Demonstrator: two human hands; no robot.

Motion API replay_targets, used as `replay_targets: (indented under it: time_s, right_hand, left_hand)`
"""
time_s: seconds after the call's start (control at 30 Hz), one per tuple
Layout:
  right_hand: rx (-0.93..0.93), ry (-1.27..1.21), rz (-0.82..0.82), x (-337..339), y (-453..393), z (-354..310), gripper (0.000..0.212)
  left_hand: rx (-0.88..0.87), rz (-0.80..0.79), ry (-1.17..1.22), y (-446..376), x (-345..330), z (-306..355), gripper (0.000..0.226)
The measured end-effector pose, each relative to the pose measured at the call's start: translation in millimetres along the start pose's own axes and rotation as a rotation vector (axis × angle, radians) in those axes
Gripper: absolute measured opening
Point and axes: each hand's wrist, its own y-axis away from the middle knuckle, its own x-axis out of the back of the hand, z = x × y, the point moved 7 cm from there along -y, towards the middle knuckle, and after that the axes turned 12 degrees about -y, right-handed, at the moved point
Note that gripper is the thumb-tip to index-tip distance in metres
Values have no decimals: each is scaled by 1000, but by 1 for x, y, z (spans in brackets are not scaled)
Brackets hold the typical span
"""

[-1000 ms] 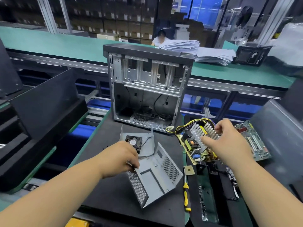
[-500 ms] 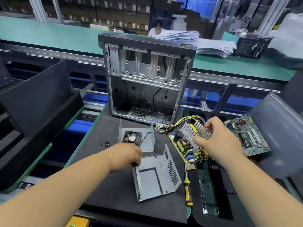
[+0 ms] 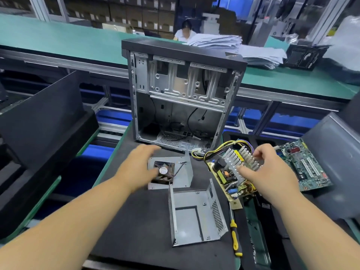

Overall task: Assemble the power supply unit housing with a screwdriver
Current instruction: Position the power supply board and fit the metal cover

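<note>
The right hand (image 3: 270, 170) pinches the power supply board (image 3: 230, 176) by its finned heatsinks, thumb on the near fins and fingers curled over the far ones; this grip holds the board tilted at the right edge of the dark surface (image 3: 136, 221), its yellow and black wires (image 3: 218, 148) looping back toward the open computer case (image 3: 183, 98). The left hand (image 3: 140, 166) is blurred, its grip spread with fingers reaching forward above the fan cover plate (image 3: 181, 172); whether it touches the plate cannot be told. The housing shell (image 3: 194, 213), an open grey metal box with perforated side walls, lies near the front edge of the surface, just in front of the fan plate and well clear of both hands. A yellow-handled screwdriver (image 3: 235, 238) lies along the right edge of the surface, just beside the shell. A motherboard (image 3: 305, 164) rests to the right, behind the right hand. Bare surface lies left of the shell, under the left forearm.
</note>
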Motion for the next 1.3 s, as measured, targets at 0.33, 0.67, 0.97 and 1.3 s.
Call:
replay_targets:
  time_s: [0.33, 0.67, 0.97, 1.3]
  right_hand:
    - [-28, 2, 22, -25, -8, -23, 47]
    - [-26, 18, -15, -53, -19, -41, 46]
    - [-14, 8, -42, -75, -30, -52, 47]
    - [8, -7, -76, -87, -38, -61, 49]
  left_hand:
    - [588, -392, 338, -28, -44, -68, 64]
    - [467, -426, 295, -52, -50, -73, 24]
    - [419, -325, 126, -79, -33, -98, 46]
    - [446, -276, 61, -82, -20, -97, 44]
